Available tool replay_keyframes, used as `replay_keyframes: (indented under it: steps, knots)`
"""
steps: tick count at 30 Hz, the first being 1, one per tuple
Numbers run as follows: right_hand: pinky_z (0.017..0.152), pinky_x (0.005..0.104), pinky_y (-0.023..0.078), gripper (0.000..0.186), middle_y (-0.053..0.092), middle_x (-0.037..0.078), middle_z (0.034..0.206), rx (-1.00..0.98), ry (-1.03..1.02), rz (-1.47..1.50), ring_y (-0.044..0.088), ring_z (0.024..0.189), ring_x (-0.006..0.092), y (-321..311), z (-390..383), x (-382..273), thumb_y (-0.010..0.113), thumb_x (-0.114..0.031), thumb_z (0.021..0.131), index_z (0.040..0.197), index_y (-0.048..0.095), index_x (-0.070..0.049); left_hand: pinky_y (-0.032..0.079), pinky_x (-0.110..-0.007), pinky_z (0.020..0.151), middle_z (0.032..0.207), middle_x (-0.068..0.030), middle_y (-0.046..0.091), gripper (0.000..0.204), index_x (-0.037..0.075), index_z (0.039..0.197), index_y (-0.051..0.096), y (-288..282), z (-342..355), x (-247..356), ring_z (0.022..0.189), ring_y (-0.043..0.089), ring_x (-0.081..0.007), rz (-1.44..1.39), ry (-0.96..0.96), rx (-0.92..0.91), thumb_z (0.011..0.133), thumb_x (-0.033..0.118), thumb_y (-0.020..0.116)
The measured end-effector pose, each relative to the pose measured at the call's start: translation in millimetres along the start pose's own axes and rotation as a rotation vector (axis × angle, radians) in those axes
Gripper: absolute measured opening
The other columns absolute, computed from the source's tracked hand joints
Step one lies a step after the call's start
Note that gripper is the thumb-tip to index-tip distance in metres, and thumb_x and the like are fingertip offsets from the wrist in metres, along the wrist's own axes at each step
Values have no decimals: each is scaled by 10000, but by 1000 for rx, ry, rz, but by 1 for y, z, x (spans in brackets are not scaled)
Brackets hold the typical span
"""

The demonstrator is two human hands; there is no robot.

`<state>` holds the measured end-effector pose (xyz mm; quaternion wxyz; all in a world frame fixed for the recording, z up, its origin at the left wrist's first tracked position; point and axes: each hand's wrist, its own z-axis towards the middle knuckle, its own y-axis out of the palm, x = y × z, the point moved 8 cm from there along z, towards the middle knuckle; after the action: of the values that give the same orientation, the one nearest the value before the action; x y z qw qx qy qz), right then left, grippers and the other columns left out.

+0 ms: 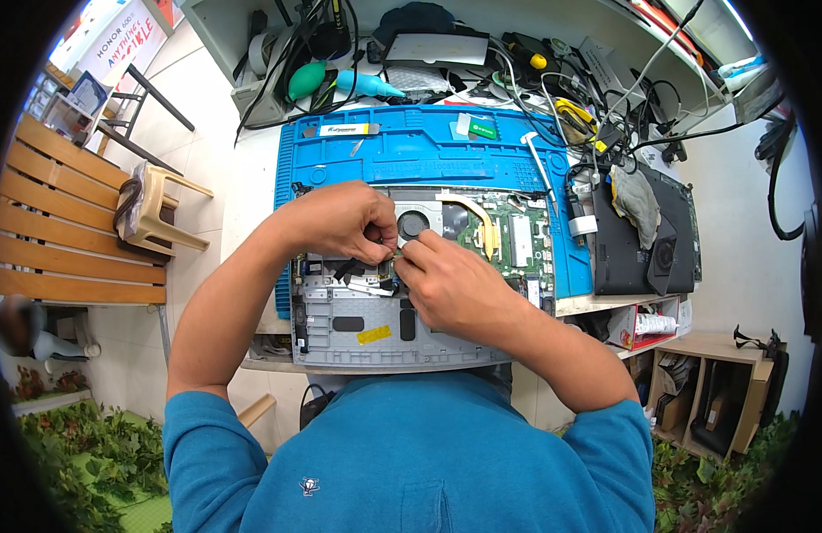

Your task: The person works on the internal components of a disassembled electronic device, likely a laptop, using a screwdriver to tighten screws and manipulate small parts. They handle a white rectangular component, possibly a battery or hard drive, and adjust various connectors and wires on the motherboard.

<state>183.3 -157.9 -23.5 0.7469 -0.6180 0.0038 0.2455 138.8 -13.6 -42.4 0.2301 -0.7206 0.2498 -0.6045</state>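
Note:
An opened laptop chassis [340,324] lies on a blue work mat [429,142], its green circuit board [540,233], round fan [413,224] and copper heat pipe [482,222] exposed. My left hand [358,222] reaches in from the left, fingers curled and pinched just below-left of the fan. My right hand [446,284] meets it there from the right, fingertips pinched over small cables and connectors. What either pinch holds is hidden or too small to make out. A yellow strip [374,334] is stuck on the chassis below my hands.
A dark laptop [624,266] with a grey cloth [635,202] lies at right. Behind the mat are tangled cables, a green air blower [306,82] and a blue bottle [367,84]. A wooden bench [73,231] and plastic stool [167,213] stand left, a wooden cubby [709,400] lower right.

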Motion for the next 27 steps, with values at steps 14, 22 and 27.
replay_keyframes:
  steps: [14, 22, 27]
  knots:
    - [949, 406, 576, 356, 666, 157, 1096, 17, 6, 5, 631, 1045, 304, -7, -10, -6, 709, -16, 837, 1177, 738, 86, 561, -338, 671, 836, -67, 718, 161, 15, 922, 816, 0, 3, 2, 731, 696, -198, 10, -13, -40, 807, 122, 854]
    - [957, 413, 575, 425, 666, 154, 1140, 38, 45, 37, 620, 1040, 310, -8, -13, -5, 734, 7, 825, 1244, 735, 80, 581, -364, 663, 838, -89, 748, 187, 27, 920, 825, 0, 13, 8, 739, 746, -235, 165, -30, -159, 761, 123, 853]
    - [953, 414, 576, 434, 668, 156, 1145, 50, 36, 33, 619, 1034, 309, -9, -13, -5, 745, 2, 825, 1252, 732, 78, 583, -362, 663, 828, -99, 765, 184, 36, 911, 827, 0, 17, 11, 736, 757, -244, 191, -67, -189, 750, 119, 855]
